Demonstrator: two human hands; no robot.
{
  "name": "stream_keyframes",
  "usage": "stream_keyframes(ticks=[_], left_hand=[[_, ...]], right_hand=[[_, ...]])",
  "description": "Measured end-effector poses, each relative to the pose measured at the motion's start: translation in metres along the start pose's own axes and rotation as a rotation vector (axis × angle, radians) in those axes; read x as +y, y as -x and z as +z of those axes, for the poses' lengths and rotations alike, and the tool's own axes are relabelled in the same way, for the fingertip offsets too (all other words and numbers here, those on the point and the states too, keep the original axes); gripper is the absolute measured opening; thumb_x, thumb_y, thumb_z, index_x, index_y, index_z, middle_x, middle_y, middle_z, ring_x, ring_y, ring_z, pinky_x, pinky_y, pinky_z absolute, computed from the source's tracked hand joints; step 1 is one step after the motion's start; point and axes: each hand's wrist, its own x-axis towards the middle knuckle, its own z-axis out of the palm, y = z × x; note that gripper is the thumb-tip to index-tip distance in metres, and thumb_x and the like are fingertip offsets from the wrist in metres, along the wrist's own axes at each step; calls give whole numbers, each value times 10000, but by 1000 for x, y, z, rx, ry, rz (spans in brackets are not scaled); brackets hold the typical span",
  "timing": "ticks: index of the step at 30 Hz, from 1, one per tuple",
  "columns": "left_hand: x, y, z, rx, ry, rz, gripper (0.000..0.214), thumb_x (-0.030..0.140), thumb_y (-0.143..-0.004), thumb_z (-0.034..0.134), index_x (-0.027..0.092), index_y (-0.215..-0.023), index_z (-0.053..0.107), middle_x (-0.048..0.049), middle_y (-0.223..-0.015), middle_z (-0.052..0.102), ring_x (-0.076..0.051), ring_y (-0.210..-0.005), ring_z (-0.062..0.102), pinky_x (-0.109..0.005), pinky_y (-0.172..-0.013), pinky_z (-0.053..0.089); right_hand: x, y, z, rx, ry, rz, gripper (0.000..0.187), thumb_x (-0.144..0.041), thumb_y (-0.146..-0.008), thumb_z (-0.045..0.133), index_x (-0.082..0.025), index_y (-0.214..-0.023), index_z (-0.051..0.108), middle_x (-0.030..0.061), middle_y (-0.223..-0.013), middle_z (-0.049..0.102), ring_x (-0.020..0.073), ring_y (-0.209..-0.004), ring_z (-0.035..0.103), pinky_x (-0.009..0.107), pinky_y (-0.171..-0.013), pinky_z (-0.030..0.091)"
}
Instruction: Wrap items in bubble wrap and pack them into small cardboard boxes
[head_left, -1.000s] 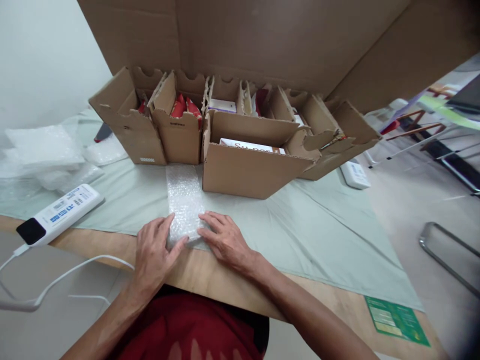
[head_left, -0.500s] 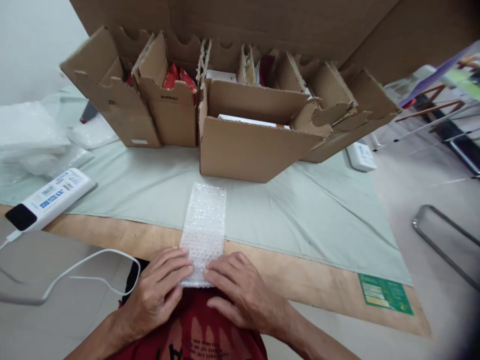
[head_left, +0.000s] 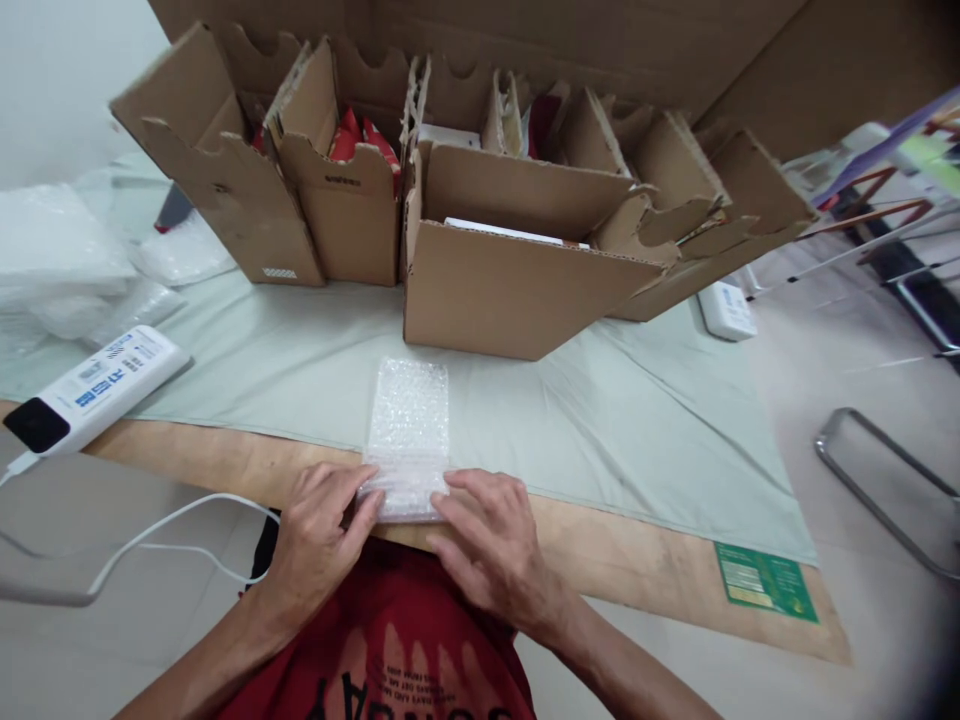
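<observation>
A strip of bubble wrap (head_left: 409,405) lies across the table's front edge, its near end folded over into a flat, thicker bundle. My left hand (head_left: 322,525) pinches the left side of that fold between thumb and fingers. At the fold's right side, my right hand (head_left: 491,535) holds the edge with its fingertips, the thumb lower and apart from the fingers. Whether anything lies inside the fold I cannot tell. The far part of the strip rests flat on the pale green cloth (head_left: 600,430).
Cardboard bins (head_left: 517,300) stand behind the strip, several with packets or boxes inside. To the left are a white power bank (head_left: 112,380) with a cable (head_left: 180,515) and a heap of bubble wrap (head_left: 60,240). A green card (head_left: 765,582) lies at the front right edge.
The near end of the bubble wrap has been folded away from me, so the strip is shorter. Both hands have moved slightly forward, and now sit at the fold's two sides.
</observation>
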Motion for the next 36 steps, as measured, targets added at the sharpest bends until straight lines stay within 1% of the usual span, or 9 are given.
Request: stream_keyframes(ticks=[4, 8, 11, 15, 20, 24, 29, 32, 36], left_hand=[[-4, 1, -3, -2, -63, 31, 267, 217, -956, 641, 180, -1219, 610, -114, -1065, 684, -257, -976, 651, -431, -871, 542], [-1, 3, -11, -79, 36, 153, 338, 176, -916, 672, 196, -1247, 607, -150, -1253, 640, -310, -1207, 593, -498, -1031, 495], [0, -2, -11, -79, 114, 116, 301, 116, -935, 615, 228, -1215, 620, -73, -1073, 716, -248, -1084, 643, -427, -975, 519], [-8, -19, 0, -28, 1, -5, 190, 238, -981, 592, 207, -1155, 660, -53, -918, 731, -228, -867, 660, -385, -815, 520], [-17, -36, 9, 11, -66, -84, 242, 373, -984, 584, 181, -1076, 701, -98, -971, 727, -276, -928, 664, -444, -868, 518], [-7, -25, -2, 21, 168, -332, 337, 419, -963, 600, 202, -1215, 660, -87, -1076, 704, -238, -978, 683, -402, -878, 567], [14, -4, -12, -160, 736, -749, 502, 462, -912, 674, 204, -1336, 599, -121, -1224, 737, -260, -1065, 732, -440, -950, 601], [23, -11, -3, -312, 1094, -812, 580, 453, -857, 744, 188, -1352, 599, -148, -1331, 702, -301, -1227, 676, -480, -1069, 545], [33, -30, 11, -275, 1338, -856, 626, 476, -766, 823, 168, -1285, 657, -145, -1272, 726, -323, -1229, 663, -512, -1125, 488]], right_hand=[[3, -5, 0, -179, 33, -83, 242, -244, -1001, 581, -174, -1228, 631, 128, -1239, 725, 280, -1133, 633, 457, -937, 455], [9, -12, 4, -137, -148, 26, 227, -196, -1020, 531, -187, -1208, 659, 96, -1093, 773, 229, -992, 680, 410, -887, 483], [11, -15, 1, -116, -245, 135, 262, -238, -1018, 557, -211, -1258, 658, 75, -1051, 784, 214, -939, 699, 392, -877, 511], [12, -15, -4, 1, -41, 106, 323, -284, -1013, 556, -198, -1317, 620, 147, -1271, 698, 279, -1134, 642, 445, -924, 493], [16, -21, 3, -140, 144, -19, 301, -231, -1002, 537, -185, -1285, 627, 168, -1336, 670, 313, -1181, 604, 475, -931, 463], [25, -29, 8, -70, 12, 62, 269, -178, -1017, 500, -181, -1227, 667, 123, -1162, 762, 260, -1017, 679, 432, -868, 489], [24, -27, 1, 9, -368, 446, 252, -277, -990, 576, -237, -1209, 694, 67, -1130, 779, 226, -993, 707, 393, -889, 531], [13, -25, -1, -28, -521, 532, 236, -288, -957, 609, -230, -1158, 718, 58, -1089, 783, 216, -967, 701, 366, -866, 531], [0, -24, -5, -136, -549, 457, 187, -282, -968, 602, -241, -1094, 734, 22, -944, 784, 187, -837, 679, 359, -840, 504]])
